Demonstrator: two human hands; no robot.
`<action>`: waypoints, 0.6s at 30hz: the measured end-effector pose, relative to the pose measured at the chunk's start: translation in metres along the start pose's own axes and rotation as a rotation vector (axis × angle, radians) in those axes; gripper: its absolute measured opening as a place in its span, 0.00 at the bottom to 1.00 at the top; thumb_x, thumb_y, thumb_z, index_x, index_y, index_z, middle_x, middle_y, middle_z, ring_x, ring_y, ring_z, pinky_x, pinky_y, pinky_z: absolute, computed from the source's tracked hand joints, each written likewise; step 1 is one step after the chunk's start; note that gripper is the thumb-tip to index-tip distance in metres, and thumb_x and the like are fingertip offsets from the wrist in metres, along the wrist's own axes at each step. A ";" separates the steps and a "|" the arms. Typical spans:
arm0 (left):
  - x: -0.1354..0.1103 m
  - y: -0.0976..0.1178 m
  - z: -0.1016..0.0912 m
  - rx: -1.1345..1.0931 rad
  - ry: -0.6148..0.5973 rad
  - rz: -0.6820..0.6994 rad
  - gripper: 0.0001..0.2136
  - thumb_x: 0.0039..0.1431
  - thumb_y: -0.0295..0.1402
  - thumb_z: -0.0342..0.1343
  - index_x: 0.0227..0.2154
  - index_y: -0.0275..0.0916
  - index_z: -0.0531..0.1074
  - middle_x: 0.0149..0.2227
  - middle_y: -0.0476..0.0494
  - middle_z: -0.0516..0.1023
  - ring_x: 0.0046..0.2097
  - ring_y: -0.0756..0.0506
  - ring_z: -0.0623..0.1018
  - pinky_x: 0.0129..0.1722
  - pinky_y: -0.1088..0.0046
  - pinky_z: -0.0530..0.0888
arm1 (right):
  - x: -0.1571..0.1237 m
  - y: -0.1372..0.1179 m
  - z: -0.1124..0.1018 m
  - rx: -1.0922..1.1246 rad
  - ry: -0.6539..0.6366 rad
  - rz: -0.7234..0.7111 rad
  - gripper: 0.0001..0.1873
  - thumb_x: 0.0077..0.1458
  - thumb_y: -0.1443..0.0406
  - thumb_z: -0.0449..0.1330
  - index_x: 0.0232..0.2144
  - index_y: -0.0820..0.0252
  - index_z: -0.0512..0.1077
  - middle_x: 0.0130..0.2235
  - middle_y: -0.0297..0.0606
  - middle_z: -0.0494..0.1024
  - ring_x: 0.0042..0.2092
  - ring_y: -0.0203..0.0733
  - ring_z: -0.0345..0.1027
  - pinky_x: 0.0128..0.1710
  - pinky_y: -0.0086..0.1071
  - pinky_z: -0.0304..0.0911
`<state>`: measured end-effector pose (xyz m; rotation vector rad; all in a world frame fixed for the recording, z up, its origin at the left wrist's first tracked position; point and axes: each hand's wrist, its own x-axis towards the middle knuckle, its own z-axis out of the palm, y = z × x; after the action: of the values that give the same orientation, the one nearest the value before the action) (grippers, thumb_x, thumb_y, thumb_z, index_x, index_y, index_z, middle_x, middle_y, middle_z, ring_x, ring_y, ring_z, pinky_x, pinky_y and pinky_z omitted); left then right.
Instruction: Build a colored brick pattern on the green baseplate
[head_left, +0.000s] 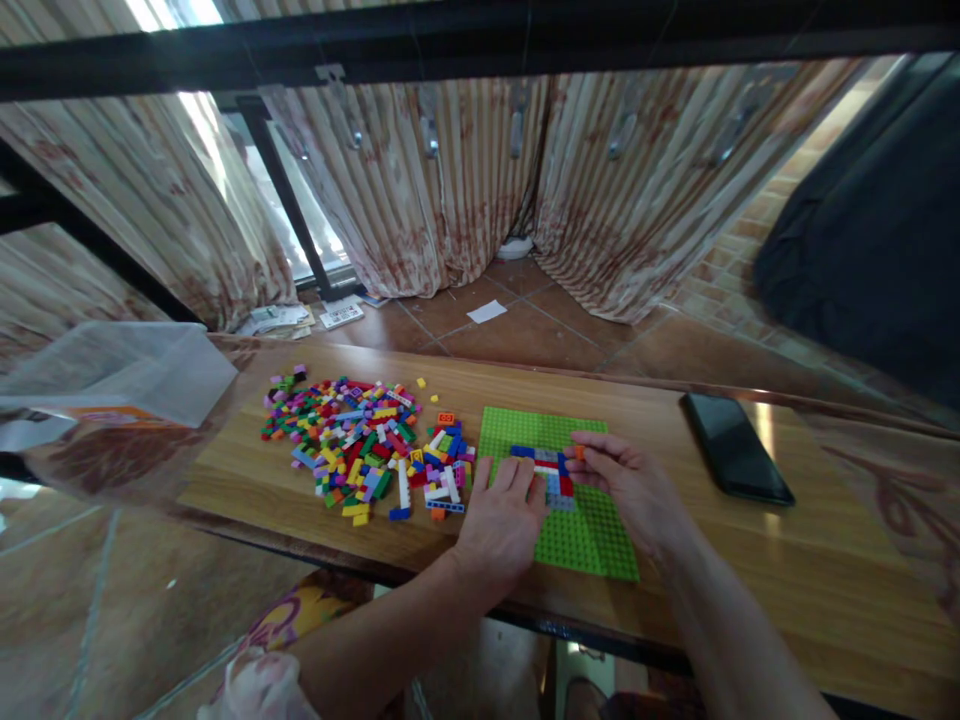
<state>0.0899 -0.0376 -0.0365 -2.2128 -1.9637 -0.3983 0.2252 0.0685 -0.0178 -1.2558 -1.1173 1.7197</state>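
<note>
While L hand (499, 522) prob. steadies green studded plastic baseplate (592, 547), R hand (634, 492) pinches small orange plastic brick (580, 453) over its right side.
L grip: can't tell; mixed-colour plastic bricks (373, 480) piled left of baseplate, prob. for reach.

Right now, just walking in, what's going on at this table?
A person is working with toy bricks. The right hand pinches a small orange brick close to a cluster of colored bricks on a green baseplate. The left hand is over the plate's left side; whether it holds anything is unclear. A loose brick pile lies to the left, a dark phone to the right.
</note>
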 end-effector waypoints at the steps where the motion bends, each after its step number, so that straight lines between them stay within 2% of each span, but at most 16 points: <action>1: 0.001 0.001 0.002 0.017 0.001 0.018 0.12 0.63 0.35 0.53 0.45 0.35 0.72 0.49 0.38 0.72 0.51 0.39 0.69 0.54 0.51 0.65 | 0.000 0.000 0.001 0.002 0.005 0.000 0.17 0.36 0.63 0.72 0.33 0.61 0.78 0.29 0.37 0.81 0.28 0.35 0.74 0.29 0.27 0.73; 6: 0.005 0.005 0.009 0.008 -0.021 0.107 0.10 0.65 0.28 0.46 0.40 0.33 0.73 0.46 0.39 0.72 0.49 0.41 0.69 0.57 0.50 0.63 | -0.002 0.000 0.007 0.046 0.010 -0.049 0.20 0.34 0.61 0.73 0.33 0.61 0.78 0.29 0.37 0.80 0.28 0.34 0.74 0.29 0.26 0.73; 9: 0.004 0.004 0.010 -0.036 -0.039 0.091 0.10 0.64 0.28 0.47 0.40 0.33 0.73 0.44 0.39 0.73 0.49 0.40 0.69 0.56 0.50 0.64 | -0.004 0.000 0.011 0.075 0.004 -0.075 0.21 0.32 0.59 0.74 0.33 0.61 0.79 0.29 0.36 0.80 0.29 0.34 0.73 0.29 0.25 0.72; 12: 0.000 0.001 0.008 -0.126 -0.011 0.043 0.10 0.63 0.29 0.49 0.44 0.34 0.72 0.44 0.40 0.74 0.48 0.40 0.70 0.55 0.51 0.66 | -0.004 -0.002 0.013 0.079 -0.005 -0.093 0.22 0.32 0.58 0.74 0.34 0.60 0.79 0.30 0.37 0.81 0.30 0.34 0.74 0.30 0.24 0.72; 15: -0.001 -0.013 -0.002 -0.280 0.108 -0.019 0.12 0.64 0.31 0.49 0.48 0.37 0.71 0.47 0.41 0.75 0.47 0.42 0.72 0.51 0.56 0.69 | 0.000 -0.007 0.011 0.086 0.002 -0.139 0.22 0.33 0.58 0.74 0.34 0.60 0.79 0.31 0.38 0.81 0.31 0.34 0.75 0.31 0.24 0.72; 18: 0.005 -0.047 -0.022 -0.413 0.326 -0.152 0.14 0.65 0.31 0.47 0.50 0.37 0.70 0.48 0.40 0.76 0.49 0.43 0.73 0.52 0.60 0.70 | 0.004 -0.009 0.011 0.098 0.054 -0.184 0.20 0.33 0.59 0.74 0.32 0.60 0.79 0.31 0.37 0.82 0.31 0.34 0.75 0.32 0.25 0.72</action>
<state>0.0417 -0.0329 -0.0168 -2.0366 -2.0077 -1.1999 0.2142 0.0731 -0.0090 -1.0983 -1.0688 1.5747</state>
